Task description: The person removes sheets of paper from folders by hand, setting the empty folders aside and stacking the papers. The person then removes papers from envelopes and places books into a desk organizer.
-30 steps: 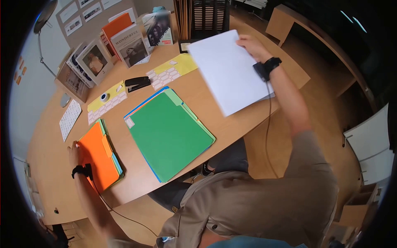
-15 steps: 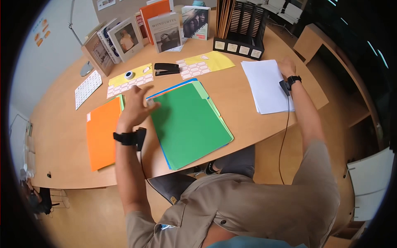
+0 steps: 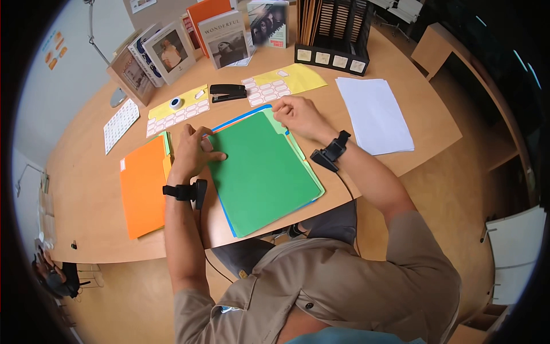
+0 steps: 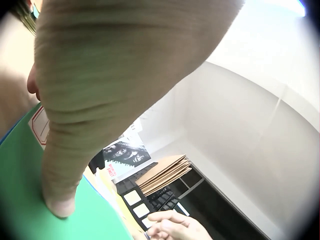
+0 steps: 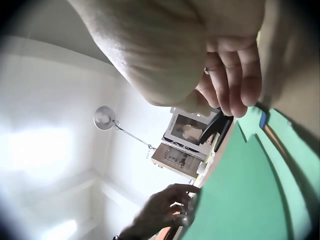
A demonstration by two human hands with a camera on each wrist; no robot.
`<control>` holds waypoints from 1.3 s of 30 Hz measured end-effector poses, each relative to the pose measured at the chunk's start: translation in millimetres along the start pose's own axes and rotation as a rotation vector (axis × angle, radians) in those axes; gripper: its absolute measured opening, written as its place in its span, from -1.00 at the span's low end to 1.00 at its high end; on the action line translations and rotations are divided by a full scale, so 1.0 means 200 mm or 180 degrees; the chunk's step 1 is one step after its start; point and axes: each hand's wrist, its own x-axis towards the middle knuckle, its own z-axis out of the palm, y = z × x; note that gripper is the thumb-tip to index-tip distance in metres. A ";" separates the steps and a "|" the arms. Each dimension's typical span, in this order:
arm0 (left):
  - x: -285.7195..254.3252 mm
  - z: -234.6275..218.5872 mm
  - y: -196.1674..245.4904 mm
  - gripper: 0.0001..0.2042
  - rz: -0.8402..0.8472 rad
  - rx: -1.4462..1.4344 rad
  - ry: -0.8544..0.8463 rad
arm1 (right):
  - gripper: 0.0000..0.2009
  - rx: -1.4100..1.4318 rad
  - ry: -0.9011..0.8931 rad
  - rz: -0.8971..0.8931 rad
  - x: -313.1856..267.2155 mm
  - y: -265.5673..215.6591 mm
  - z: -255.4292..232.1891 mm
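A green folder [image 3: 260, 172] tops a stack of several coloured folders with tabs on the right edge and a label at its upper left. My left hand [image 3: 193, 152] is at the stack's left edge. Its thumb [image 4: 61, 205] rests on the green cover, while the fingers are spread beyond the edge, near the label. At the upper right corner, my right hand [image 3: 302, 117] has its fingers loosely bent, with the fingertips [image 5: 237, 107] right by the tab. An orange folder [image 3: 143, 186] lies left of my left hand, atop another small pile.
White sheets [image 3: 375, 114] lie to the right. Behind the folders are a black stapler [image 3: 228, 93], yellow label sheets [image 3: 295, 79], a small round white object [image 3: 175, 103], upright books [image 3: 223, 43] and a black file organizer [image 3: 332, 54]. A white keyboard-like pad [image 3: 121, 126] is at left.
My right hand has set the white sheets down at the right, let them go and moved left to the green folder's corner. My left hand has moved from the orange folder onto the green one.
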 end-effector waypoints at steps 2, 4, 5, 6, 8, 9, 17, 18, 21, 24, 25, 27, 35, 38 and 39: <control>-0.01 0.01 -0.01 -0.24 0.0059 0.0041 0.0097 | -0.84 -0.0062 0.0118 0.0040 -0.01 0.05 0.05; -0.04 0.01 0.03 -0.26 0.0115 0.0067 0.0188 | -0.84 -0.0136 0.0229 0.0091 -0.02 0.06 0.08; -0.05 0.00 0.06 -0.32 0.0306 0.0126 0.0385 | -0.83 -0.0142 0.0297 0.0107 -0.03 0.06 0.08; -0.05 0.00 0.08 -0.37 0.0496 0.0180 0.0594 | -0.82 -0.0156 0.0363 0.0114 -0.04 0.07 0.08; -0.02 0.05 0.05 -0.46 0.0528 0.0152 0.0629 | -0.82 -0.0118 0.0396 0.0116 -0.04 0.10 0.09; -0.01 0.07 0.03 -0.54 0.0573 0.0138 0.0668 | -0.82 -0.0072 0.0445 0.0108 -0.04 0.11 0.09; 0.03 0.07 -0.03 -0.94 0.0144 -0.1136 0.0720 | -0.79 0.0085 0.0357 0.0008 -0.06 0.09 0.11; 0.02 0.05 -0.02 -0.96 0.0202 -0.1049 0.0742 | -0.78 -0.0002 0.0281 -0.0034 -0.06 0.09 0.11; -0.03 0.08 0.05 -0.88 0.0168 -0.0299 0.0717 | -0.77 -0.0216 0.0348 -0.0120 -0.07 0.10 0.12; -0.10 0.07 0.08 -0.71 0.0277 0.0970 0.0753 | -0.77 -0.0250 0.0424 -0.0195 -0.07 0.11 0.12; -0.11 0.06 0.09 -0.71 0.0265 0.0971 0.0742 | -0.77 -0.0243 0.0412 -0.0187 -0.07 0.11 0.13; -0.11 0.06 0.11 -0.55 0.0023 0.0879 0.0771 | -0.76 -0.0224 0.0415 -0.0178 -0.07 0.11 0.13; -0.09 0.07 0.09 -0.42 -0.0224 0.0016 0.0448 | -0.74 -0.0352 0.0403 -0.0083 -0.08 0.09 0.13; -0.10 0.07 0.08 -0.38 -0.0053 0.0559 0.0689 | -0.76 -0.0342 0.0441 -0.0135 -0.08 0.10 0.13; -0.10 0.06 0.08 -0.36 -0.0279 0.0520 0.0534 | -0.76 -0.0338 0.0423 -0.0131 -0.08 0.10 0.13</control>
